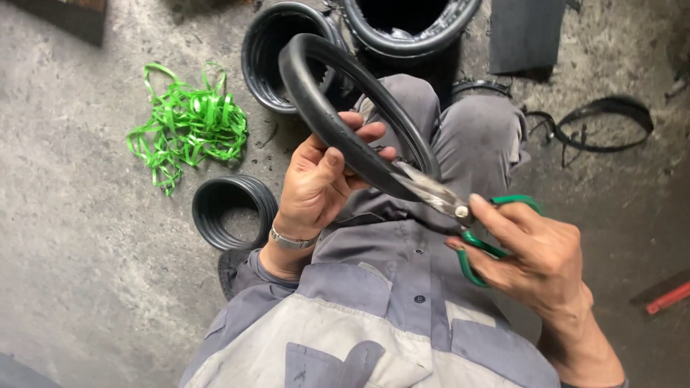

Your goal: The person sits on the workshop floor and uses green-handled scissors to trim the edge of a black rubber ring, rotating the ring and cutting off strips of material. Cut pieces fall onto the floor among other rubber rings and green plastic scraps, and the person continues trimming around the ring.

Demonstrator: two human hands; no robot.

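My left hand [320, 176] grips a loop of black rubber tube [316, 93], holding it up over my lap with the thumb across it. My right hand [532, 255] holds green-handled scissors [449, 205]; their metal blades are closed into the rubber where the loop's two sides meet. A metal bracelet sits on my left wrist. I am seated, in grey trousers and a grey work shirt.
A tangle of green plastic strapping [188, 126] lies on the concrete floor at the left. Coiled black rubber rings [231, 210] lie beside my left knee, more rubber tyres [277, 43] ahead. Cut rubber strips [604, 122] lie at the right, a red-edged tool [665, 296] at the far right.
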